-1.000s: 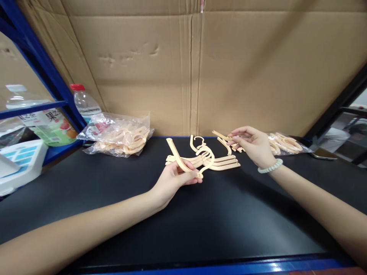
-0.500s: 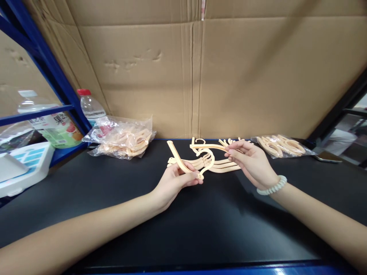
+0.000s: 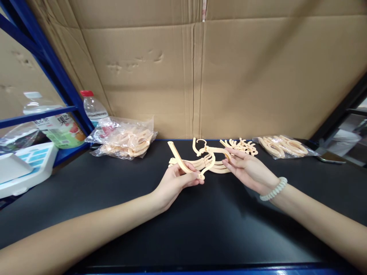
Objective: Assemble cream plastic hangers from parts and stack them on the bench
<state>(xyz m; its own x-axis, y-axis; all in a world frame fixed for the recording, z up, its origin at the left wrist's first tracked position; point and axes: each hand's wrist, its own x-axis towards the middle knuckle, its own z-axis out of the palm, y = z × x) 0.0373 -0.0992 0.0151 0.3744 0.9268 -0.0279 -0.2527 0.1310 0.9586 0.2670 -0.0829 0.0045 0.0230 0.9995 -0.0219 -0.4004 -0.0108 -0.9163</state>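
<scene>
My left hand [image 3: 179,182] pinches a cream plastic hanger arm [image 3: 176,153] near its lower end, where a curved hook [image 3: 212,164] joins it and rises to the right. In my right hand [image 3: 249,170], thumb and fingers hold a second hanger arm [image 3: 216,149], its free end pointing left. That end appears close to the top of the hook; whether they touch I cannot tell. Behind both hands lies a stack of hangers [image 3: 219,170] on the black table [image 3: 183,225], partly hidden by the held pieces.
Small loose hanger parts [image 3: 246,147] lie behind my right hand. Clear bags of hanger pieces sit at left [image 3: 126,143] and right [image 3: 282,146], with a phone [image 3: 331,157] beyond. Bottles [image 3: 65,130] and a white-and-blue plastic object [image 3: 37,164] stand left. Cardboard [image 3: 143,76] closes the back.
My right hand has turned with its palm more upward and its fingers less curled, tilting the second arm. Its free end has shifted right. My left hand has stayed nearly still.
</scene>
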